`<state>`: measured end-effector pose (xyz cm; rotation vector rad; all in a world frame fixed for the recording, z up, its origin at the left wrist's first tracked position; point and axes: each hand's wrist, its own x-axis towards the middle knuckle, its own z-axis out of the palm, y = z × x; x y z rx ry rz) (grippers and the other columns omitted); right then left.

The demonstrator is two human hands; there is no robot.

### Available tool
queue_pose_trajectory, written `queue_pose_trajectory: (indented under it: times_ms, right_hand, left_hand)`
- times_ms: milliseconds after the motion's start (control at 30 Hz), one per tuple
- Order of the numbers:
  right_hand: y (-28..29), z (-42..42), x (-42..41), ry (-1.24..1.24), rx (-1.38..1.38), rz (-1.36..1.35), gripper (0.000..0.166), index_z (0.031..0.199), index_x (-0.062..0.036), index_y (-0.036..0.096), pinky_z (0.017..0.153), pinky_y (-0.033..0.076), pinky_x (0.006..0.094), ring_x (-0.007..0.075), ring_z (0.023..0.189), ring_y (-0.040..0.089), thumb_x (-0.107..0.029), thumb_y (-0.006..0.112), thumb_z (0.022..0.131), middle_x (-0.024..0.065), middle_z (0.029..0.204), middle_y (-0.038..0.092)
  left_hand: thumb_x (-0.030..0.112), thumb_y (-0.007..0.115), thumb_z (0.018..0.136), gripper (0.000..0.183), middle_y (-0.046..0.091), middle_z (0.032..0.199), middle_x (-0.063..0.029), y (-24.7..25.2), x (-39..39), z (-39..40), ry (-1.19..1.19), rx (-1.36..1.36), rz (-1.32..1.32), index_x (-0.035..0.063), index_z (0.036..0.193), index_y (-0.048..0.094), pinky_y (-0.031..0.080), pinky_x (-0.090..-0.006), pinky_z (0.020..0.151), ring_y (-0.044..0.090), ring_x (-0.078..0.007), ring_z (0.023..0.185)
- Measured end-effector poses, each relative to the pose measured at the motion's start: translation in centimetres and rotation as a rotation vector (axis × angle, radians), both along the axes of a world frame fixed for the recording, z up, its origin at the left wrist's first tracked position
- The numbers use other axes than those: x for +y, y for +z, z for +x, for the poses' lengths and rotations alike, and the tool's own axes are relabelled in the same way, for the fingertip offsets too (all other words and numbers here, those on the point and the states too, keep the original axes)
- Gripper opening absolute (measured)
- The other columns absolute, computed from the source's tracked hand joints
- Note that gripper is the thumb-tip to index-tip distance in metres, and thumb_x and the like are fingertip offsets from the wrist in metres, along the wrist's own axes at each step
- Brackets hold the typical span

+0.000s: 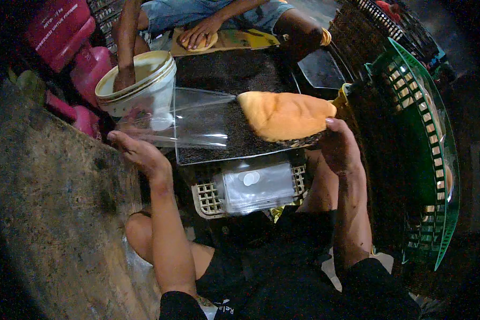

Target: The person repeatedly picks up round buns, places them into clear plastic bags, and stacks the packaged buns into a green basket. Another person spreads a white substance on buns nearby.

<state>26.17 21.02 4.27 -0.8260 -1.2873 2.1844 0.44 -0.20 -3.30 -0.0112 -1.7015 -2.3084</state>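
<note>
My left hand [142, 154] holds a clear plastic bag [200, 120] by its left part, the fingers partly seen through the film. The bag stretches right across a dark tray [232, 72]. In my right hand [340, 140] is a flat golden-brown bread [288, 114], with my thumb on its right end. The bread's left end is beside the bag's right edge; whether they touch is unclear. A stack of clear plastic bags [260, 192] lies below the tray on a pale plastic grid crate [208, 200].
Across from me a person presses another bread [202, 43] on cardboard [240, 40], the other hand inside a white bucket [156, 92]. A green basket [436, 160] stands at right, a worn wooden board [72, 200] at left, pink plastic containers [92, 68] at upper left.
</note>
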Motion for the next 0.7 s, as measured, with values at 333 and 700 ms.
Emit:
queue_pose_trajectory:
  times_ms: [333, 700]
  right_hand:
    - [-0.4, -2.4, -2.4, 0.182, -0.131, 0.3, 0.036, 0.103, 0.0037, 0.062, 0.079, 0.045, 0.0258, 0.013, 0.086, 0.058, -0.026, 0.061, 0.083, 0.0077, 0.094, 0.064]
    - [2.7, -4.3, -9.4, -0.239, -0.098, 1.598, 0.07, 0.123, -0.0065, 0.047, 0.105, 0.026, 0.0567, 0.0406, 0.128, 0.035, -0.026, 0.076, 0.063, 0.0184, 0.135, 0.042]
  left_hand:
    - [0.052, 0.045, 0.092, 0.06, 0.056, 0.114, -0.0135, 2.7, 4.5, 10.2, -0.904, -0.164, 0.212, 0.0063, 0.131, 0.039, 0.057, -0.04, 0.075, 0.061, -0.0257, 0.096]
    - [0.056, 0.047, 0.089, 0.068, 0.052, 0.126, -0.0134, 1.6, 2.9, 8.3, -0.917, -0.398, 0.143, 0.0065, 0.135, 0.039, 0.044, -0.0415, 0.096, 0.054, -0.0279, 0.111]
